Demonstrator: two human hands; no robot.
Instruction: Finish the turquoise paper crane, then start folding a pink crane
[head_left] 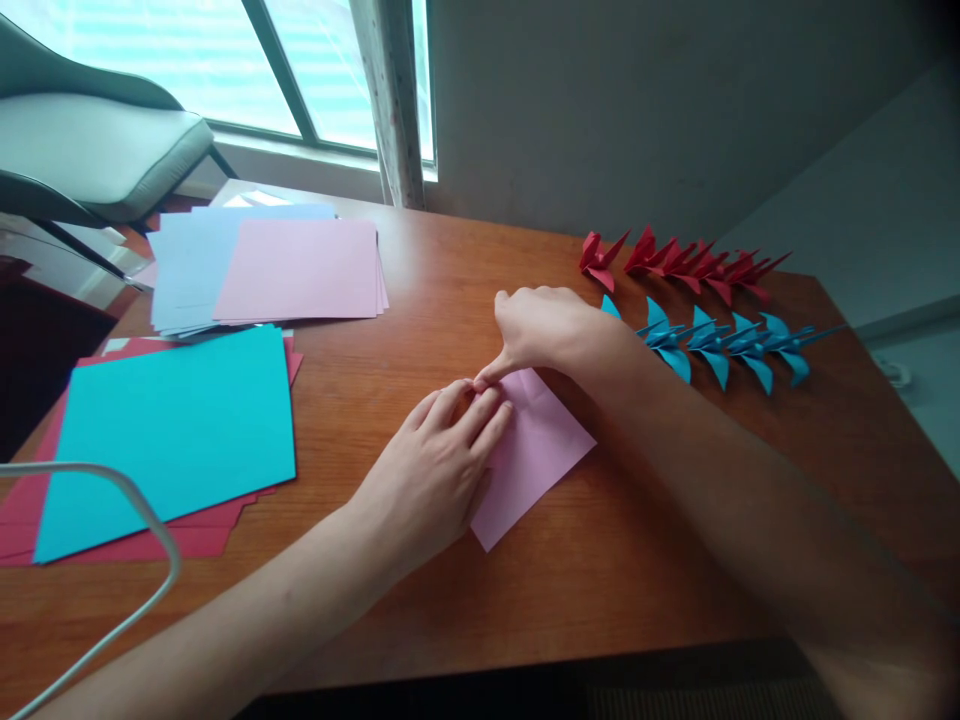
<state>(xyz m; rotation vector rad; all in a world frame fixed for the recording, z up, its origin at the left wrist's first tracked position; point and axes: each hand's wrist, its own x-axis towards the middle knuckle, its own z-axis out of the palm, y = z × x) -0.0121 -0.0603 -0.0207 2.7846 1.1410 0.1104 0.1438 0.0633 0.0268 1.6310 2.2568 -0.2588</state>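
Apparently, red birds [675,259] and blue birds [707,338] were finished | pink sheet [536,455] looked barely begun — left hand [442,450], right hand [544,325] together at its edge | grip unclear

One head-worn camera is giving the single view, looking forward and down from above the near side of the table [424,335]. It is showing the left hand [450,455] and the right hand [544,325] from fairly close, around the middle of the frame, and is facing past them toward the window [195,50] at the upper left and the wall [570,110] at upper centre, farther off.
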